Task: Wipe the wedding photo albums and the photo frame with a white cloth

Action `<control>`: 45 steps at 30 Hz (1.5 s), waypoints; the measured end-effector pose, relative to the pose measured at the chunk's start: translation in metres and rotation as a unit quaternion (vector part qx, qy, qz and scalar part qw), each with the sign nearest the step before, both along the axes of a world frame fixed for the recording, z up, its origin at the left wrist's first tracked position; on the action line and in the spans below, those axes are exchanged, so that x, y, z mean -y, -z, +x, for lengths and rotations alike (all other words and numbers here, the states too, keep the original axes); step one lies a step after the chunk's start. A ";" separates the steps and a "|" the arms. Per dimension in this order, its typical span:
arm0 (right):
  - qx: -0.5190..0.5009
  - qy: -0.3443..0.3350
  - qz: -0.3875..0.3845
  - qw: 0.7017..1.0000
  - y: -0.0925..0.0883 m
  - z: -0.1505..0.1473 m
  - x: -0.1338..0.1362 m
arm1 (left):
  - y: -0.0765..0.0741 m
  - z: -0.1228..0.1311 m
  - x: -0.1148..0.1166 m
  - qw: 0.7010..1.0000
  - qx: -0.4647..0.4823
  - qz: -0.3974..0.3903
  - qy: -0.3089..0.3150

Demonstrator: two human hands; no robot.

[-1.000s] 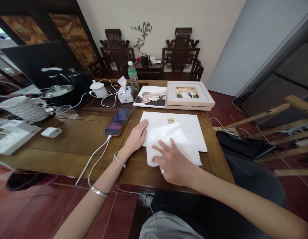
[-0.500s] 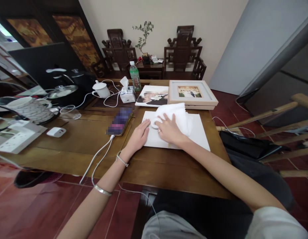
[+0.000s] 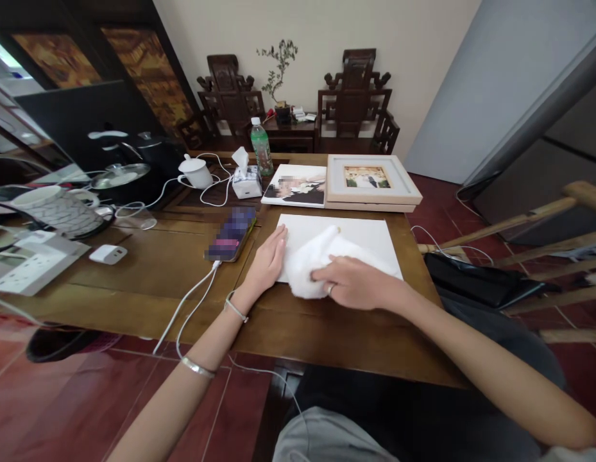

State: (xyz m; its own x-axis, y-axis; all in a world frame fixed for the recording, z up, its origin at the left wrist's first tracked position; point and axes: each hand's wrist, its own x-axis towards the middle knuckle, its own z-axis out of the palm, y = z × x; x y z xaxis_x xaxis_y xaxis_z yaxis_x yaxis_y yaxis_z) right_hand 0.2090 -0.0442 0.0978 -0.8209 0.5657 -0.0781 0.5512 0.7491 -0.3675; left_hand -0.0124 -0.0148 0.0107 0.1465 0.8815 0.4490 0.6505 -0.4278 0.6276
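A flat white panel (image 3: 365, 230) lies on the wooden table (image 3: 288, 327) in front of me. My left hand (image 3: 269, 260) rests along the panel's left edge, its fingers stretched out and holding nothing. Bunched in my right hand (image 3: 358, 282) is a white cloth (image 3: 310, 263), pressed on the near part of the panel and hanging over its near edge. The fingers of that hand curl into the cloth and are partly hidden by it.
Behind the panel lie a photo print (image 3: 298, 186) and a framed picture (image 3: 367, 179). To the left are a phone (image 3: 231, 236) on a cable, a tissue box (image 3: 247, 182), a bottle (image 3: 262, 149), a lidded white cup (image 3: 195, 172), a patterned mug (image 3: 61, 208) and a power strip (image 3: 35, 263).
My right hand has drawn the cloth towards me, from the panel's far side to its near edge, and its spread fingers have closed into the cloth. My left hand has barely moved.
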 end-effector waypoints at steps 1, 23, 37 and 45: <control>0.008 0.032 -0.002 0.999 0.000 0.005 -0.009 | 0.002 0.000 -0.001 1.000 -0.011 -0.008 0.000; -0.062 0.173 0.048 0.982 0.009 -0.028 -0.108 | 0.010 -0.006 -0.004 0.998 -0.060 -0.023 0.017; -0.032 0.173 0.054 0.983 0.030 0.109 0.018 | 0.008 -0.005 -0.003 0.997 -0.076 -0.021 0.014; -0.018 0.161 -0.083 0.983 0.019 0.131 0.041 | 0.007 -0.004 -0.003 0.997 -0.076 -0.020 0.007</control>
State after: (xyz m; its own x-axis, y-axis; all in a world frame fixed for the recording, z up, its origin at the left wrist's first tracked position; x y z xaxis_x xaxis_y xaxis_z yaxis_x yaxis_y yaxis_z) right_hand 0.3402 -0.0853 0.0786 -0.6054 0.7785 -0.1657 0.7344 0.4661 -0.4934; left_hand -0.0167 -0.0123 0.0035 0.2224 0.8953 0.3860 0.7329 -0.4146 0.5394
